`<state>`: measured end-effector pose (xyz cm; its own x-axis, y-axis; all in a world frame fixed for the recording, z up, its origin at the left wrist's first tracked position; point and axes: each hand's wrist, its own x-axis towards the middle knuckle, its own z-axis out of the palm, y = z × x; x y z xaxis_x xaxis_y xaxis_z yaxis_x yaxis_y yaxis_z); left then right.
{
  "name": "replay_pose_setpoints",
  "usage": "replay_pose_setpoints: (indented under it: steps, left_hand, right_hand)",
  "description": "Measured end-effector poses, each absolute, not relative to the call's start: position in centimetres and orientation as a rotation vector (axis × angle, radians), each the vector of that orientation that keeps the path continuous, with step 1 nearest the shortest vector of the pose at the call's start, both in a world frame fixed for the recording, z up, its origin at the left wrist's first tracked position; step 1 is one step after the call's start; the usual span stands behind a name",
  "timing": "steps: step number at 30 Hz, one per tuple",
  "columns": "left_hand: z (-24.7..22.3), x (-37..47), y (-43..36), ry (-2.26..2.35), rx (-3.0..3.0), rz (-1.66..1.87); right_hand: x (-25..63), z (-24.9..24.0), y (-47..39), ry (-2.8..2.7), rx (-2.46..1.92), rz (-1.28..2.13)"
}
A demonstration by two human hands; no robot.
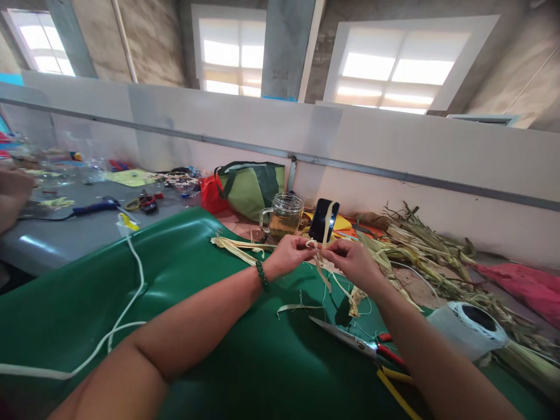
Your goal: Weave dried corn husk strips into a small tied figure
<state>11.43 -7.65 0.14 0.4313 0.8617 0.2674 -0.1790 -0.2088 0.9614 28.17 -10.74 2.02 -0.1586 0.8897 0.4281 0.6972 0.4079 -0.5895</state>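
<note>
My left hand (289, 255) and my right hand (351, 263) meet over the green mat (227, 356), both with fingers pinched. Between them runs a pale strip of dried husk (328, 224), one end rising above my right fingers and another hanging below. A small loop of it shows at my left fingertips. Under my hands lie a loose husk strip (300, 307), thin threads, and scissors (345, 338) with red handles, partly hidden by my right forearm. A bundle of pale strips (234, 246) rests beyond my left wrist.
Behind my hands stand a glass mug (284, 217) of amber liquid, a phone (321, 219) and a green bag (258, 189). To the right are dried husks (420, 248) and a white thread cone (468, 329). A white cable (139, 274) crosses the mat; another person's hand (13, 195) is far left.
</note>
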Motion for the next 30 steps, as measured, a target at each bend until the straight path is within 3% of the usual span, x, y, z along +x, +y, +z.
replay_pose_setpoints:
  steps: [18, 28, 30]
  left_hand:
    - [0.0, 11.6, -7.8, 0.644, 1.304, 1.017]
    - [0.3, 11.4, -7.9, 0.606, 1.528, 1.021]
    - [0.6, 11.3, -8.1, 0.563, 1.646, 0.983]
  right_hand:
    - [27.6, 2.3, -11.8, -2.181, -1.479, -0.015]
    - [27.8, 3.4, -12.7, -1.847, -1.481, -0.065]
    - [28.5, 3.6, -12.1, -1.781, -1.527, 0.075]
